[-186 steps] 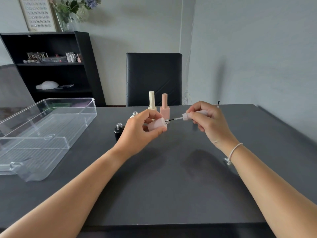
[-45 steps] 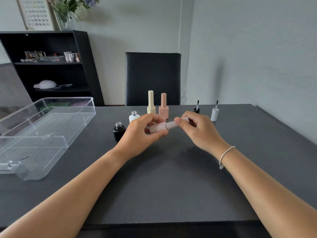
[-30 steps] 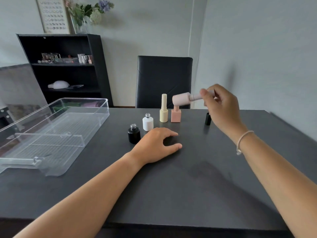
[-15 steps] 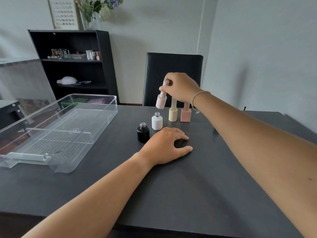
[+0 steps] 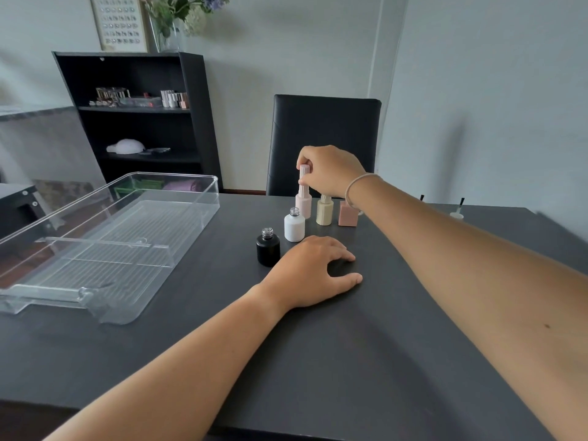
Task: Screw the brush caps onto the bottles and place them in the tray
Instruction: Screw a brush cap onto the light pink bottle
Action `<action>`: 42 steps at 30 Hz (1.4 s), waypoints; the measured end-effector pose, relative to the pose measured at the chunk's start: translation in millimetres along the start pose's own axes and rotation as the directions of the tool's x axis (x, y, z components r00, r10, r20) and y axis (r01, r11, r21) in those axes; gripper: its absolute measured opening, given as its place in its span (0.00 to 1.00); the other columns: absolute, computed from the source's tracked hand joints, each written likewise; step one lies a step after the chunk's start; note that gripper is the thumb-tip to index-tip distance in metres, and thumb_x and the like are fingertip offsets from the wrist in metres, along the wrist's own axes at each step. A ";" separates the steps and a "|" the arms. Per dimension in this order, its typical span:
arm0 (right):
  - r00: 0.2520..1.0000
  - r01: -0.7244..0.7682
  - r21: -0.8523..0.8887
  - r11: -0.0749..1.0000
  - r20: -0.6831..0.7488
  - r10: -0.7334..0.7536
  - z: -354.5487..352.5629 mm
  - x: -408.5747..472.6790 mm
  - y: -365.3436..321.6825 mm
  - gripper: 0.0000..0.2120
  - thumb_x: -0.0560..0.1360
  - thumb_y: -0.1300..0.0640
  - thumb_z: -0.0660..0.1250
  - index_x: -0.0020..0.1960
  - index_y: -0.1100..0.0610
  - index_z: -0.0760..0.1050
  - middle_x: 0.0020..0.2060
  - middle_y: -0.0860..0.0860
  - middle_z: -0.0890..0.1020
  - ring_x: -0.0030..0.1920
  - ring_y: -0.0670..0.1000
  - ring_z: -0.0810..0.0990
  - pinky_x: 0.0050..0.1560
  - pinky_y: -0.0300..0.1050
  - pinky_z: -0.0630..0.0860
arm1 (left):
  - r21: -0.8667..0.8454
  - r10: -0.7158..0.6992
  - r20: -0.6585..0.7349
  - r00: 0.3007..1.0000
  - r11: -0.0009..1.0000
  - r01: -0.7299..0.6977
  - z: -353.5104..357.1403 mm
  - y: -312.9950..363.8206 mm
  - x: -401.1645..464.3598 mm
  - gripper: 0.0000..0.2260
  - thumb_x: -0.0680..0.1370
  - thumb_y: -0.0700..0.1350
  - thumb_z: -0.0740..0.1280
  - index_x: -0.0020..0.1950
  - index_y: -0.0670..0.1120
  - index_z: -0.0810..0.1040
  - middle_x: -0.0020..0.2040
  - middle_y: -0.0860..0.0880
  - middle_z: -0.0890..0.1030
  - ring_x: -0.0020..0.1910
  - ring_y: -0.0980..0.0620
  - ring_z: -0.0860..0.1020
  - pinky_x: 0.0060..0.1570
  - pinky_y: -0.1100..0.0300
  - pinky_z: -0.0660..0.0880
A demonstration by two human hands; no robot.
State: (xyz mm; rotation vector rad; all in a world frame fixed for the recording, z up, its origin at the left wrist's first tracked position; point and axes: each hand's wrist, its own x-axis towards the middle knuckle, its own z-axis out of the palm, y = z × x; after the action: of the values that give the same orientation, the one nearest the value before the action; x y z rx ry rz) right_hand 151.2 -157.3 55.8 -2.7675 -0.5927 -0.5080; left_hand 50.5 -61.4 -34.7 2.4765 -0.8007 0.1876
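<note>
Soft daylight is washing in evenly; my arms are casting faint shadows on the table (image 5: 366,361); edges are bowing, slightly blurring.

Clear glossy plastic tray (image 5: 191,198) at 9 o'clock, matt dark tabletop (image 5: 318,361), matt black btl (image 5: 268,249) w/ shiny threaded neck, smooth white btl (image 5: 294,229), ribbed pale-pink cap (image 5: 304,175), black leather-look chair (image 5: 324,138) at 12.

Dark table (image 5: 318,361): clear tray (image 5: 178,249), 5 bottles (image 5: 294,229).
</note>
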 end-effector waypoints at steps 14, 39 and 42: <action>1.000 -0.019 -0.095 0.995 -0.024 0.016 0.5 -2.0 5.6 0.09 0.75 0.57 0.61 0.54 0.55 0.76 0.51 0.54 0.80 0.50 0.54 0.75 0.48 0.47 0.72 | 0.000 0.001 -0.013 1.000 1.000 -0.001 0.4 -1.6 1.7 0.18 0.72 0.58 0.66 0.59 0.54 0.77 0.61 0.57 0.75 0.61 0.59 0.69 0.54 0.69 0.60; 0.818 -0.111 0.405 0.907 -0.481 0.315 -32.2 -109.6 56.7 0.12 0.75 0.56 0.63 0.57 0.53 0.76 0.51 0.47 0.81 0.32 0.35 0.68 0.43 0.32 0.68 | -0.048 0.056 -0.111 0.992 0.997 -0.061 -1.2 -0.4 1.8 0.12 0.74 0.53 0.67 0.55 0.52 0.80 0.59 0.55 0.77 0.55 0.61 0.72 0.50 0.74 0.64; 0.767 -0.203 0.496 0.844 -0.456 0.452 -26.1 -127.0 72.2 0.15 0.74 0.56 0.64 0.61 0.53 0.73 0.57 0.49 0.79 0.40 0.39 0.71 0.53 0.40 0.69 | -0.063 0.109 -0.179 0.978 0.991 -0.122 -5.6 4.2 1.1 0.09 0.74 0.50 0.67 0.53 0.51 0.81 0.54 0.56 0.78 0.53 0.63 0.73 0.51 0.78 0.65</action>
State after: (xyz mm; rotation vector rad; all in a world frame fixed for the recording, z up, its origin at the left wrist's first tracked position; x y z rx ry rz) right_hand 66.8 -273.1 17.0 -2.0845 -0.0382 -0.9294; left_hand 49.1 -61.9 -27.8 2.3082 -0.8602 0.4051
